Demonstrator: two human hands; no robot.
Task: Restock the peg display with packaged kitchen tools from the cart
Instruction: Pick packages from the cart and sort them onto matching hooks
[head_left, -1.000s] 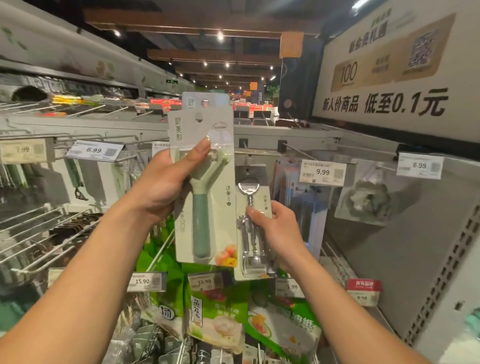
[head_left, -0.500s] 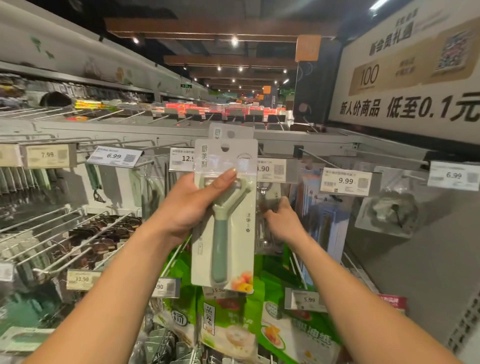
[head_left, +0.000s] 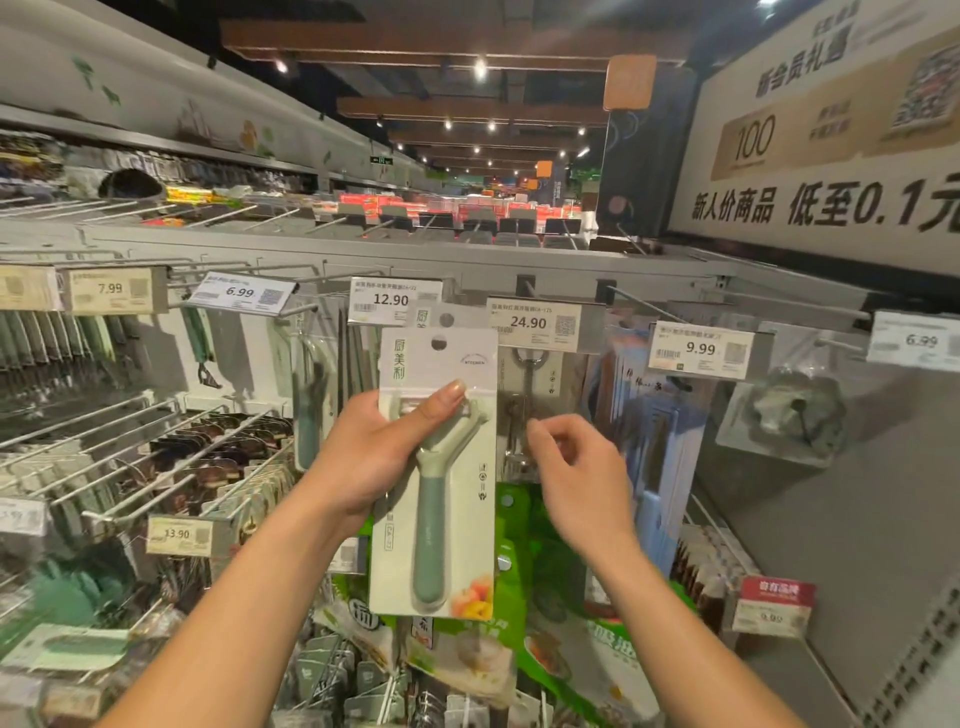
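My left hand (head_left: 374, 457) grips a carded green peeler package (head_left: 441, 519) by its upper part, thumb across the peeler head, held upright in front of the peg display. A second card shows just behind its top edge. My right hand (head_left: 576, 478) hovers to the right with fingers loosely curled, holding nothing. Just behind it a packaged metal opener (head_left: 530, 395) hangs on the peg under the 24.90 price tag (head_left: 535, 325). The cart is out of view.
Price tags 12.90 (head_left: 392, 300), 9.99 (head_left: 698, 348) and 6.99 (head_left: 241, 292) hang on peg ends. Bare metal pegs (head_left: 156, 457) jut out at left. Green food bags (head_left: 519, 649) hang below. A grey side panel (head_left: 857, 519) closes the right.
My right hand has let go of the opener package, which now hangs on its peg, and has drawn back a little. My left hand has lowered the peeler slightly.
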